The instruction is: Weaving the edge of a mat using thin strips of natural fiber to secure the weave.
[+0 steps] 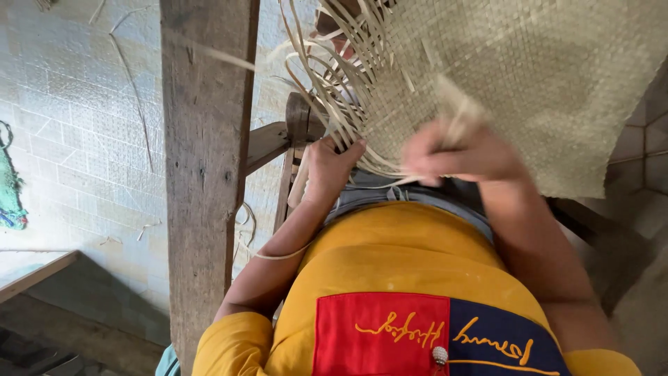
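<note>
Weaving the mat [543, 76] edge: left hand [332, 163] fingers clamped on loose strips [327, 76]. Right hand [459, 154] pinching one strip, blurred. Best keeping tension even.

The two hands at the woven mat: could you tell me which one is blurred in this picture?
The right hand, at the woven mat's lower edge, is smeared. The left hand, beside the loose strips, is sharp.

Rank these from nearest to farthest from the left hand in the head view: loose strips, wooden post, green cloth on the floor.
From the left hand:
1. Loose strips: touching the fingers, at the woven mat's unfinished edge.
2. Wooden post: upright, just left of the hand in the picture.
3. Green cloth: far left picture edge, on the tiled floor.
</note>
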